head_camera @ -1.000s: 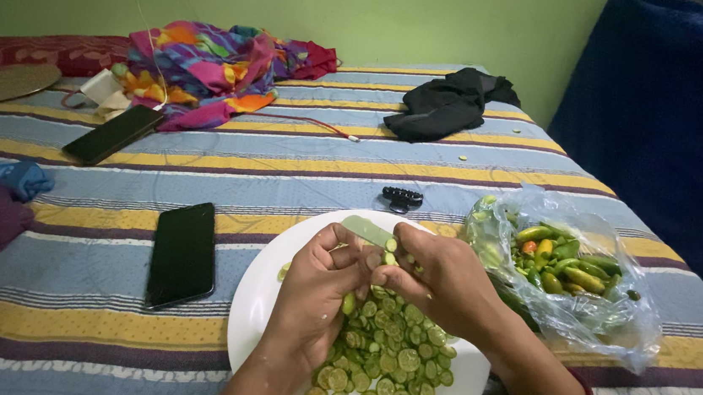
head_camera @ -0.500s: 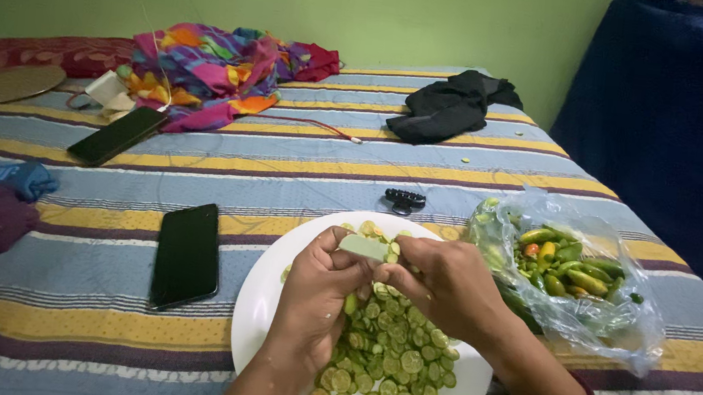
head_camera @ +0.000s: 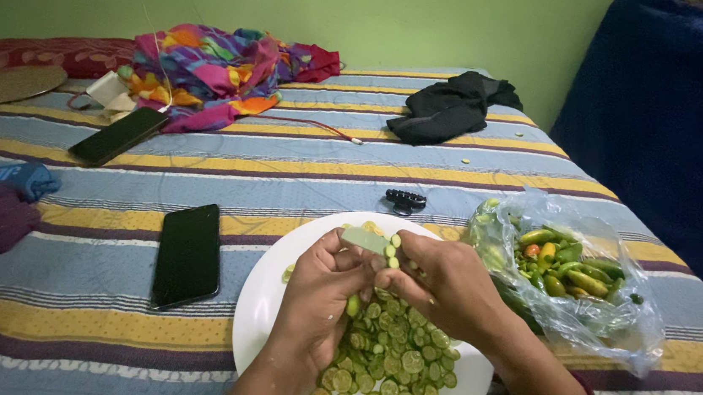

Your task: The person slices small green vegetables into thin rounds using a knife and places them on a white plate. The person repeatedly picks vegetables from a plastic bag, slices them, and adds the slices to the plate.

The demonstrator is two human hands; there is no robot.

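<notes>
Over a white plate (head_camera: 262, 300) my two hands meet. My left hand (head_camera: 319, 292) pinches a small green vegetable (head_camera: 353, 305) between thumb and fingers. My right hand (head_camera: 444, 283) grips a knife whose pale green blade (head_camera: 365, 240) lies across the left thumb, with a cut slice stuck near it. A heap of round green slices (head_camera: 388, 366) covers the plate's near half.
A clear plastic bag (head_camera: 569, 276) of whole green and orange vegetables lies right of the plate. A black phone (head_camera: 187, 254) lies to the left, another phone (head_camera: 117, 135) farther back. A black hair clip (head_camera: 405, 200), black cloth (head_camera: 453, 103), colourful cloth (head_camera: 210, 71) sit on the striped bedsheet.
The blade has shifted slightly against the vegetable between my hands; the hands stay together over the plate. The view has drifted a little.
</notes>
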